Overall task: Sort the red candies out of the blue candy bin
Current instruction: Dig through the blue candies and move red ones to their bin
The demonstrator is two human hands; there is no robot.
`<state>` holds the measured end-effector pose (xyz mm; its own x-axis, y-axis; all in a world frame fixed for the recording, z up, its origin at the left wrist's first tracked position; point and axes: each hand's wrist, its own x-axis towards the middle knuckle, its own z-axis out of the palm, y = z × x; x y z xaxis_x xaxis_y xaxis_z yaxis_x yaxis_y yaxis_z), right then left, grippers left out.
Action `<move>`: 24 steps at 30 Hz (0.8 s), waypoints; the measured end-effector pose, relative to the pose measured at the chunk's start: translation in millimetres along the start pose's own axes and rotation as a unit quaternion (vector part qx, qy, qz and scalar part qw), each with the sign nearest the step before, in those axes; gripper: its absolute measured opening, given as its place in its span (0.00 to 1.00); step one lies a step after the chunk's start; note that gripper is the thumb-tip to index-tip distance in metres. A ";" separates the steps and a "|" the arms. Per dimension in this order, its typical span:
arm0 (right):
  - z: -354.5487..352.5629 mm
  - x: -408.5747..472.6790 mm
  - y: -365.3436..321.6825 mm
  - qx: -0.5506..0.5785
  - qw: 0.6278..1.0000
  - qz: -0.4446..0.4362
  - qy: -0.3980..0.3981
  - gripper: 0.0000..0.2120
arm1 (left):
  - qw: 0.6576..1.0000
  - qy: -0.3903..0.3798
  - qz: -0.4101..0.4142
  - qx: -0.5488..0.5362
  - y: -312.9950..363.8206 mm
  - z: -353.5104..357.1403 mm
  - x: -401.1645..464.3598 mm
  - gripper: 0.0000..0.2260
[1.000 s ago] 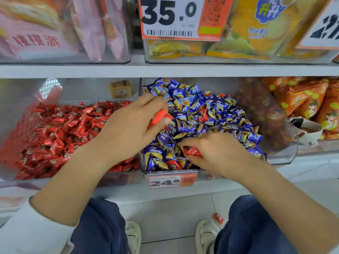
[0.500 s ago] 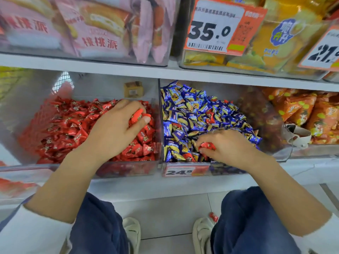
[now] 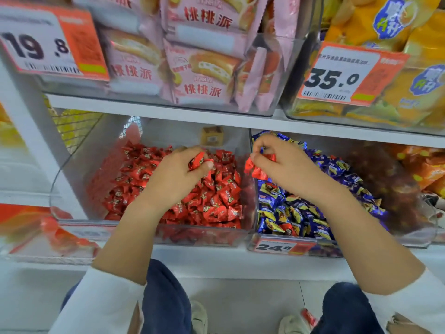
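Two clear bins sit side by side on the lower shelf. The left bin is heaped with red candies; the right bin holds blue candies. My left hand hovers over the red heap with a red candy gripped in its curled fingers. My right hand is above the divider between the bins and pinches a few red candies.
A 24.8 price tag hangs on the blue bin's front. The shelf above carries pink pie packs and yellow snack bags. Orange packs lie at the right. A red candy lies on the floor by my shoe.
My right hand has lifted off the blue candies and moved left to the divider with red candies. My left hand stays over the red bin, still holding one. The camera has turned left.
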<state>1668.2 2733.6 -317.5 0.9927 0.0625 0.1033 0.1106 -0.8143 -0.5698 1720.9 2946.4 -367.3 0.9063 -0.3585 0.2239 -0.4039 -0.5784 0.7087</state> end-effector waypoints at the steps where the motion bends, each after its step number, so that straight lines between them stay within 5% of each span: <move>1: 4.4 6.7 -5.9 0.008 1.000 -0.004 0.002 0.03 | 1.000 0.008 -0.007 0.002 -2.9 -3.2 0.2 0.08; 5: 35.9 29.5 -22.6 0.022 0.999 -0.010 -0.035 0.05 | 0.998 0.034 -0.059 0.008 -15.3 -12.4 5.0 0.11; 10: 52.4 29.1 -30.6 -0.036 0.993 -0.025 -0.107 0.26 | 0.981 0.083 -0.124 -0.122 -18.9 -17.0 10.6 0.21; 14: 27.9 2.8 -15.6 -0.051 0.994 -0.082 -0.047 0.19 | 0.976 0.141 -0.129 -0.107 -21.3 -17.6 13.7 0.11; 17: 8.1 -19.9 18.8 -0.096 0.992 -0.073 -0.024 0.15 | 0.990 0.095 -0.092 -0.057 -10.9 -1.5 15.1 0.07; 21: -12.4 -45.8 71.7 -0.122 0.992 -0.020 -0.012 0.11 | 1.000 0.015 0.019 0.014 18.8 38.6 15.9 0.09; 24: -28.9 -59.7 107.8 -0.135 0.990 0.044 -0.002 0.10 | 0.998 -0.008 0.038 -0.039 47.7 65.7 18.8 0.17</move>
<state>1619.5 2625.4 -361.5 0.9981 -0.0137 0.0599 0.0074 -0.9410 -0.3383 1710.5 2863.9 -373.3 0.8707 -0.4119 0.2688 -0.4606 -0.4909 0.7395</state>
